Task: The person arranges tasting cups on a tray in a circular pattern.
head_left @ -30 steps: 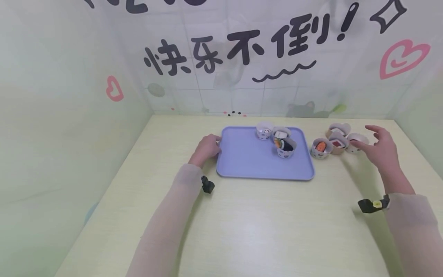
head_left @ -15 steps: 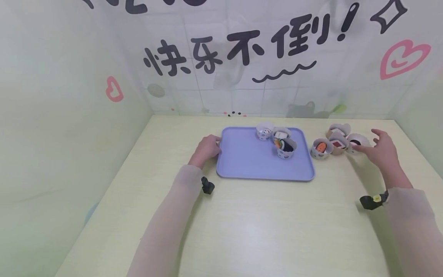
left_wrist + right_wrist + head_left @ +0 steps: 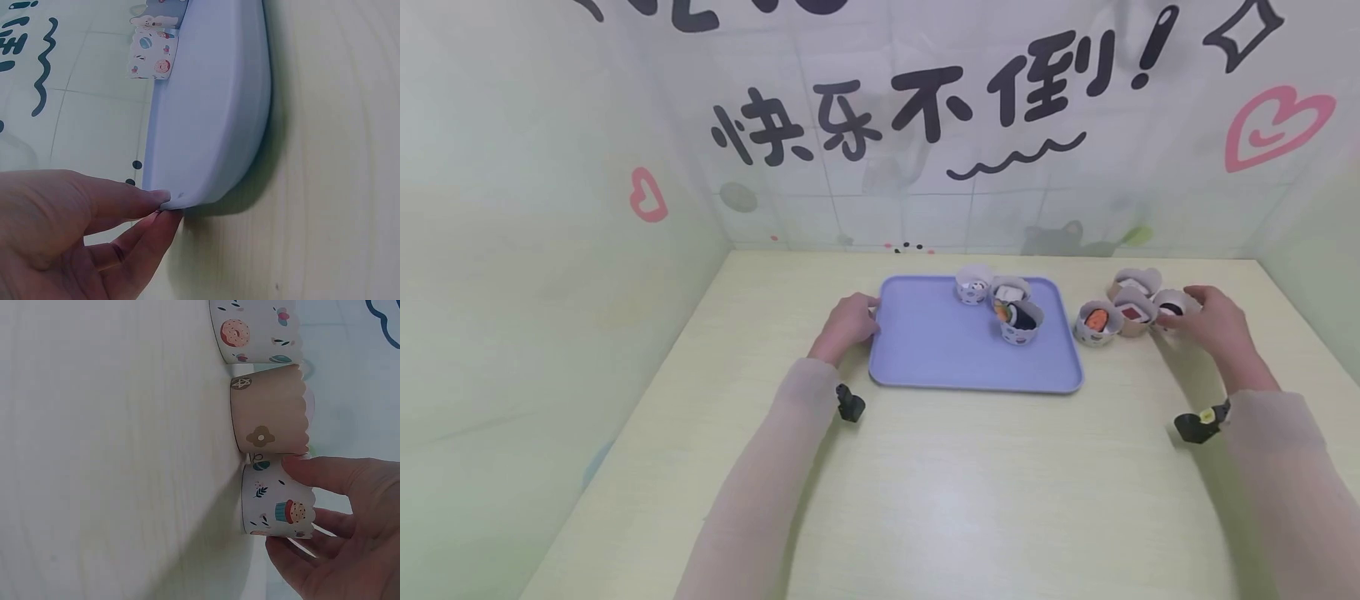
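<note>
My left hand (image 3: 851, 321) pinches the left rim of a lilac tray (image 3: 925, 358), thumb on top and fingers beneath in the left wrist view. At the right, my right hand (image 3: 1217, 323) holds a white paper baking cup (image 3: 279, 500) printed with a cupcake, thumb on one side and fingers on the other. Something dark and white lies inside that cup. Beside it stand a brown paper cup (image 3: 269, 412) containing a white piece with a red top, and a white printed cup (image 3: 1094, 335) with an orange piece. Another brown cup (image 3: 1115, 287) is behind them.
Toward the tray's back right stand three printed paper cups: one with small white pieces (image 3: 973, 292), one with a white piece (image 3: 1009, 294), and one with a black-wrapped piece (image 3: 1019, 333). A printed curtain (image 3: 887, 200) hangs behind the pale wooden table (image 3: 940, 483).
My right hand has moved slightly left and down onto the rightmost paper cup, its spread fingers closing around it. The left hand keeps its hold on the tray.
</note>
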A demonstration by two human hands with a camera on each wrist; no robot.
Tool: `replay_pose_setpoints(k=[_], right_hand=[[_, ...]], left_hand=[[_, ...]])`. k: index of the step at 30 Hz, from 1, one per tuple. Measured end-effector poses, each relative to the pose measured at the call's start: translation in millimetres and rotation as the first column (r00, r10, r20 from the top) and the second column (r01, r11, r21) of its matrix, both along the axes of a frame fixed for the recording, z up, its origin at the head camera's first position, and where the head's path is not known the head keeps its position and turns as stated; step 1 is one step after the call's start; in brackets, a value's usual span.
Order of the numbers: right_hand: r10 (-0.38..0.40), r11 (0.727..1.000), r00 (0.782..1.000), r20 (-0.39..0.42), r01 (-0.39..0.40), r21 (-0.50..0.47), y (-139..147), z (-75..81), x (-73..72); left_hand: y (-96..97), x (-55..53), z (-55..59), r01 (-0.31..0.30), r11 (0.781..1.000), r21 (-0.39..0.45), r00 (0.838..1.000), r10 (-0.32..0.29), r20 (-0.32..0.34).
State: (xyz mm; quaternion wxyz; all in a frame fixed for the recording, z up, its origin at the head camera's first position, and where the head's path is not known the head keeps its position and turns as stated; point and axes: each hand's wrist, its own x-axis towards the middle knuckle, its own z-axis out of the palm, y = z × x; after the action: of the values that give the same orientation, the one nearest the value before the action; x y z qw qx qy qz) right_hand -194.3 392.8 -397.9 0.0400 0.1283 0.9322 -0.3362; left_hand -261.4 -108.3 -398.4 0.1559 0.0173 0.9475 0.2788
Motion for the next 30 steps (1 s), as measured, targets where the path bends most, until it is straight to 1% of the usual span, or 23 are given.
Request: replay_pose_setpoints(k=[9, 14, 21, 25, 30], right_hand=[[-0.021, 1.0, 1.0, -0.016, 0.021, -0.006, -0.7, -2.4, -1.5], [-0.028, 1.0, 0.999, -0.024, 0.028, -0.001, -1.9, -4.2, -0.9], [-0.024, 1.0, 0.999, -0.027, 0.025, 0.011, -2.0, -3.8, -1.3], [-0.036, 0.999, 0.999, -0.039, 0.037, 0.012, -1.6, -5.0, -1.6], [-0.053, 0.998, 0.998, -0.043, 0.054, 0.012, -1.5, -5.5, -0.4]], left_hand=[[1.7, -1.3, -2.8, -0.002, 1.0, -0.003, 1.0, 0.002, -0.001], [1.7, -3.0, -2.7, 0.002, 1.0, -0.003, 1.0, -0.002, 0.003], [0.7, -2.8, -1.5, -0.002, 1.0, -0.011, 1.0, 0.002, 0.006], [0.9, -3.4, -1.3, 0.001, 1.0, -0.014, 1.0, -0.001, 0.006], [2.4, -3.3, -0.4, -0.001, 1.0, -0.009, 1.0, 0.001, 0.021]])
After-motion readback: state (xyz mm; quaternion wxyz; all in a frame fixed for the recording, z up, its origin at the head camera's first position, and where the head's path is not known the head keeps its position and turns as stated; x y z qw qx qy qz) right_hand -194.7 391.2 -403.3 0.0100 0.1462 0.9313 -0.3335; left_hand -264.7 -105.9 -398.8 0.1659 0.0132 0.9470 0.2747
